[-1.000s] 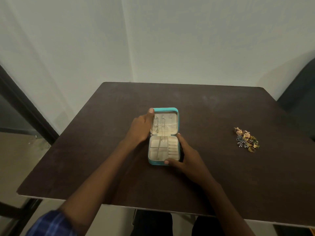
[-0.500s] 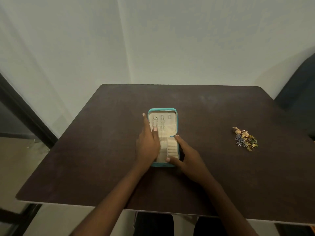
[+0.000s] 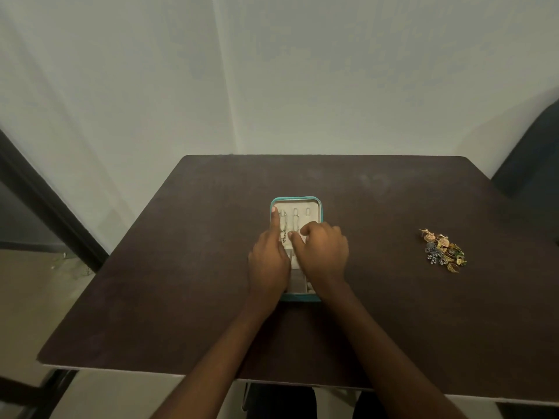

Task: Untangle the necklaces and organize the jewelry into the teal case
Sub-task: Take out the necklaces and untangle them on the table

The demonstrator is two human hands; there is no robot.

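1. The teal case [image 3: 296,201] lies open near the middle of the dark table [image 3: 187,267], its lid half lying flat on the far side and its tray half nearer to us.
2. We see thin necklaces [image 3: 284,225] hanging from hooks on the pale lining of the lid; they are too small for us to tell whether they are tangled.
3. Our left hand [image 3: 268,261] lies over the left part of the case, its first finger stretched up along the left edge of the lid, just beside the leftmost chain.
4. The left grip is loose, with that finger held straight and nothing closed in it that we can see.
5. Our right hand [image 3: 323,255] covers the middle and right of the case, knuckles up, its fingers curled down toward the lining where the lid meets the tray.
6. Whether the right grip pinches a chain we cannot tell, since the fingertips are hidden under the hand.
7. A small heap of loose jewelry [image 3: 443,251], gold and silver pieces, sits on the table well apart to the right of the case.
8. A pale wall [image 3: 272,71] stands behind the table.
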